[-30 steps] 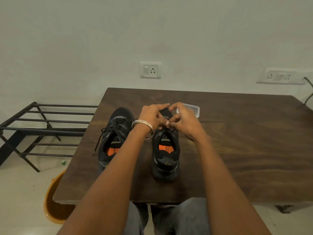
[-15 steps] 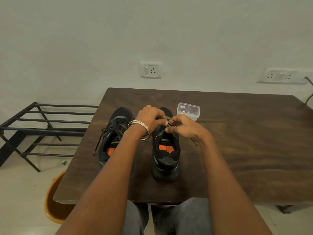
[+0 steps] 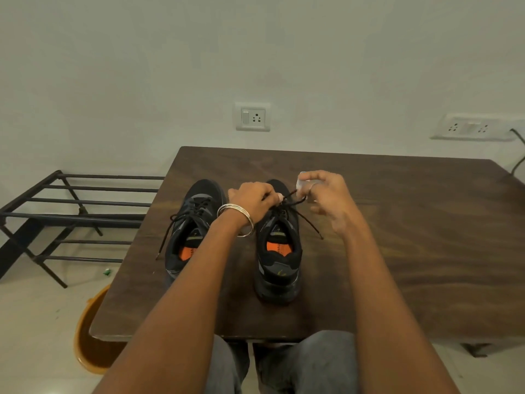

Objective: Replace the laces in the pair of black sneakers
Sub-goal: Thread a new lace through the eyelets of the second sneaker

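Both hands work over the tongue end of the right black sneaker (image 3: 279, 251), which stands on the dark wooden table (image 3: 397, 237) with its heel toward the person and its orange insole showing. The left hand (image 3: 252, 201), a set of silver bangles (image 3: 237, 218) on its wrist, is curled with thumb and fingertips pinching the black lace (image 3: 292, 201) just above the shoe's eyelets. The right hand (image 3: 326, 194) sits just to the right of it, raised a little higher, thumb and forefinger pinching the same lace at a small loop; the other fingers are loosely spread. From that pinch one free end of the lace trails down to the right and rests on the tabletop beside the shoe.

The left black sneaker (image 3: 189, 228) stands just beside its mate, apart from it, also heel toward the person, partly covered by the left forearm. Its own lace (image 3: 170, 231) is threaded through the eyelets, with one loose end hanging off toward the table's left edge.

A clear plastic container (image 3: 301, 182) lies behind the right hand, mostly hidden by the fingers. Beyond the table a white wall carries a switch-and-socket plate (image 3: 252, 117) and a wider socket panel (image 3: 471, 127). A black metal rack (image 3: 71, 211) stands on the floor to the left, and an orange bucket (image 3: 88, 336) sits under the table's near left corner. Grey trousers (image 3: 306, 365) cover the person's knees.
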Demonstrator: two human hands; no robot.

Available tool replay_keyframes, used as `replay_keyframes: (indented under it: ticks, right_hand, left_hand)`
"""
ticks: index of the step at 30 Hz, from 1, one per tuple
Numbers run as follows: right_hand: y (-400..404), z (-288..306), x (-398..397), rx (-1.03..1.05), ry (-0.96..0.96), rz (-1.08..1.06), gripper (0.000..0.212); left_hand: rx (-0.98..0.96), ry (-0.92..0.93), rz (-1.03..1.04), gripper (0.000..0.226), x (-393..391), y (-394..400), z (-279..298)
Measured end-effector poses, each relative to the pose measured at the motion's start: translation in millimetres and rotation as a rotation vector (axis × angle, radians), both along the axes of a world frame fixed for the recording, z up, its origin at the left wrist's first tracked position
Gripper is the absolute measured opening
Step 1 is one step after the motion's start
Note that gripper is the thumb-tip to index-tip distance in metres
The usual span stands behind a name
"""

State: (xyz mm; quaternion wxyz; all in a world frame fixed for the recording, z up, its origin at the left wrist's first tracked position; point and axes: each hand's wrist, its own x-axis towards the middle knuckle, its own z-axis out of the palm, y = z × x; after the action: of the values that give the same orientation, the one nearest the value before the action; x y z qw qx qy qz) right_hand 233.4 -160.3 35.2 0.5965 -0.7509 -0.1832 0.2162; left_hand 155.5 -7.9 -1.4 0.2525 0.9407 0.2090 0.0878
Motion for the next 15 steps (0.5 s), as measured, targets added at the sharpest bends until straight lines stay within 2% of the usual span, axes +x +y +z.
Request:
replay_keyframes:
  ticks: [2, 3, 5, 7, 9, 11, 12, 15]
  right_hand:
    - [-4, -2, 5, 0.107, 0.139, -0.16, 0.017]
    - [-5, -3, 9, 0.164, 0.148, -0.272, 0.01]
    - [-7, -3, 16, 0.137, -0.013, -0.541, 0.007]
    - [-10, -7, 22, -0.169, -0.284, -0.67, 0.01]
    - [-8, -12, 25, -0.567, -0.48, -0.555, 0.014]
    - [-2, -16, 22, -0.811, -0.576, -0.334, 0.021]
    - [3, -16, 19, -0.827, -0.578, -0.243, 0.024]
    - [12, -12, 7, -0.685, -0.536, -0.001, 0.03]
  left_hand:
    - [0.01, 0.003, 0.003, 0.029, 0, -1, 1]
    - [-0.002, 0.004, -0.002, 0.028, -1, -1, 1]
    - [-0.058, -0.002, -0.021, 0.026, -2, -1, 0]
    - [-0.134, -0.027, -0.035, 0.023, -3, -1, 0]
    - [-0.165, -0.044, -0.037, 0.022, -2, -2, 0]
    - [-0.167, -0.051, -0.041, 0.02, -2, -3, -1]
    - [-0.16, -0.051, -0.042, 0.019, -1, -3, -1]
    - [-0.09, -0.054, -0.039, 0.017, 1, -1, -3]
